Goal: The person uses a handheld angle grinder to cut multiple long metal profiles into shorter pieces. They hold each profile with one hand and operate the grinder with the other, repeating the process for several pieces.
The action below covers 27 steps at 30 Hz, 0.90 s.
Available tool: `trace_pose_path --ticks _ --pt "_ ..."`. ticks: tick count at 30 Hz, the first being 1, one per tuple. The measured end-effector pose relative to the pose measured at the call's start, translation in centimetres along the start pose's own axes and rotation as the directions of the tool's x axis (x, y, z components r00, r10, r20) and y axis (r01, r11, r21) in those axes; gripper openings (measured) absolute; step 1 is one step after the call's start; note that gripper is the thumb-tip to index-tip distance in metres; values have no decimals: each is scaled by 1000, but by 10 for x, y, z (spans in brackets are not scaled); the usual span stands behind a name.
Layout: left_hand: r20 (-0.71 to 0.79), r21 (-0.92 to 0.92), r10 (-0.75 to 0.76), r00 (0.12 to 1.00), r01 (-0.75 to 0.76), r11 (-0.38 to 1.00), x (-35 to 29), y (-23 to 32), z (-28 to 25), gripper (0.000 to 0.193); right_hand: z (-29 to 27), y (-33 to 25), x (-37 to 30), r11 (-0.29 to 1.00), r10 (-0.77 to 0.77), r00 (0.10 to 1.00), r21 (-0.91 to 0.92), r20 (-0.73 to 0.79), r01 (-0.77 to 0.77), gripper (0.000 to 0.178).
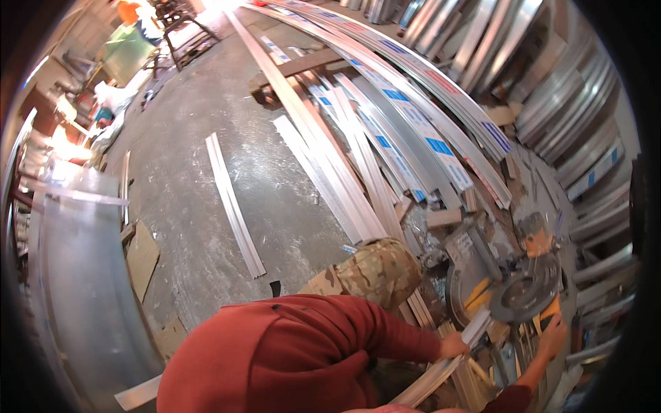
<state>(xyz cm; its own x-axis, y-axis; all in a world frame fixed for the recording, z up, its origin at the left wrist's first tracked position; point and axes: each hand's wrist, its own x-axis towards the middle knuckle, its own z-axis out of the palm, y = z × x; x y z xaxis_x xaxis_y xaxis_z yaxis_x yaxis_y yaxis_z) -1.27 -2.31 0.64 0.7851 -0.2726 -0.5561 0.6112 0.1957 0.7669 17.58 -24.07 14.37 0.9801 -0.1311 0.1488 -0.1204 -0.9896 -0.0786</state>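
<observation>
Left hand (452,346): closed on a long, narrow, pale metal profile (430,380), fingers wrapped over it. Right hand (551,337): curled around the orange-and-black handle (550,314) of a dark grey circular saw (518,292) with yellow parts.

We recorded the profile at lower right, its long axis slanting from the bottom edge up and rightward, its far end pointing toward the saw. We could not tell whether that end touched the blade.

Around the hands we noted a dark red sleeve (399,336) on the left arm and a knee in camouflage cloth (385,272) just beyond it. A pale wooden block (444,219) lay near the saw.

Farther out, long silvery metal strips (323,168) ran toward the top of the view, beside flat lengths with blue-marked film (438,146). One separate ribbed silver strip (234,206) lay on the grey concrete floor (172,179). At far upper left we saw a person in an orange top (129,12).
</observation>
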Motion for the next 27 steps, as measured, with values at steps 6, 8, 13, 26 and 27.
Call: trace_pose_path --ticks 6,8,13,26,27 --pt "129 -367 17 991 32 930 29 -40 -3 23 -2 -11 4 998 -57 994 -14 -98 56 54" --pt "144 -167 68 987 -44 985 -1 3 -15 18 -16 -31 -3 999 -27 996 -42 -81 24 57" --pt "397 -547 -133 908 350 760 -18 38 -10 11 -34 -43 -15 999 15 999 -47 -30 -17 61" --pt "359 -535 -114 926 304 789 -25 37 -10 19 -32 -45 -23 998 -8 999 -62 -49 5 60" --pt "361 -525 -106 927 296 798 -25 38 -10 20 -32 -45 -23 998 -17 998 -61 -56 14 58"
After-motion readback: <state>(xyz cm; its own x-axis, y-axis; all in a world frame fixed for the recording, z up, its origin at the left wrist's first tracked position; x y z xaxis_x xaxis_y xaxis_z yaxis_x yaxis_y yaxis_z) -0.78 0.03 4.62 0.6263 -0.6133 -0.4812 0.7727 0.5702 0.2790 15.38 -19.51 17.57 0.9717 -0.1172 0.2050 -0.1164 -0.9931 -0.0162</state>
